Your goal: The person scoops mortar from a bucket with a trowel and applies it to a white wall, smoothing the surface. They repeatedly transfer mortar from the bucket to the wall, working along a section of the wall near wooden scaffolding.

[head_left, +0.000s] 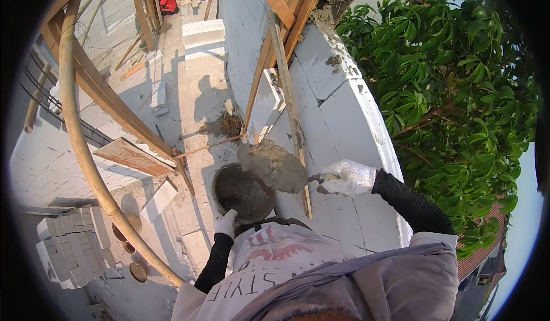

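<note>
My right hand (pixel 354 178), in a white knit glove, is closed around the handle of a trowel. A thick heap of wet grey mortar (pixel 276 165) covers the trowel's blade, which is tilted beside the block wall (pixel 335 143) and over one edge of a bucket. That round dark bucket (pixel 220 184) holds more grey mortar and is close to my body. My left hand (pixel 227 222), also gloved, grips the bucket's near left rim, its fingers partly hidden.
Wooden props (pixel 291 115) lean along the wall. A bent bamboo pole (pixel 86 143) curves across the left. White blocks are stacked below at left (pixel 74 249) and farther ahead (pixel 204 40). A leafy tree (pixel 435 86) stands beyond the wall. Someone in red (pixel 168 3) is far off.
</note>
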The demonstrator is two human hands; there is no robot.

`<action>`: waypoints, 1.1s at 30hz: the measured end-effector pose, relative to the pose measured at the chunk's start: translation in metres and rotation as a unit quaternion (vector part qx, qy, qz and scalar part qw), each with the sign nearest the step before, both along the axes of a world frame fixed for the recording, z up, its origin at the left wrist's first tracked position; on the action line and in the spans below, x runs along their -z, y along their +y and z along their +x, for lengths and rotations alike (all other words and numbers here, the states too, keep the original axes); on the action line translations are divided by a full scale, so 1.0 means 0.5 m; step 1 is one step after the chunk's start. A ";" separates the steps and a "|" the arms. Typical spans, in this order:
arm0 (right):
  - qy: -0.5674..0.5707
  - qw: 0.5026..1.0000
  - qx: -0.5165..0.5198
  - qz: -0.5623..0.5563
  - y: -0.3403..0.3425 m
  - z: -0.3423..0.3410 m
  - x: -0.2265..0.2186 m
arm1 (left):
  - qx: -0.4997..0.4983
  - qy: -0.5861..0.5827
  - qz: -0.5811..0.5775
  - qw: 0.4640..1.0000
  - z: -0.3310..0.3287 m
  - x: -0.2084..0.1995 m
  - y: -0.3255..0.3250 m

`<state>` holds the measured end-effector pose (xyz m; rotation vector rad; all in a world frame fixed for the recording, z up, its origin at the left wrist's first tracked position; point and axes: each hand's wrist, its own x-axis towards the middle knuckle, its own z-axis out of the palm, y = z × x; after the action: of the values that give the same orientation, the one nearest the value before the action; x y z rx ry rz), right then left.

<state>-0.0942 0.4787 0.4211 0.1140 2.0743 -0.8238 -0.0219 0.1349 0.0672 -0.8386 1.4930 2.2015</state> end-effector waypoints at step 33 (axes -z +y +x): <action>0.475 0.673 -0.030 0.566 0.269 -0.326 -0.271 | -0.085 -0.077 0.046 0.992 0.037 -0.027 0.003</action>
<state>-0.2571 0.6132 0.5565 0.3283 3.2595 0.8176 -0.0032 0.1365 0.0807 -1.1137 1.2792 2.2468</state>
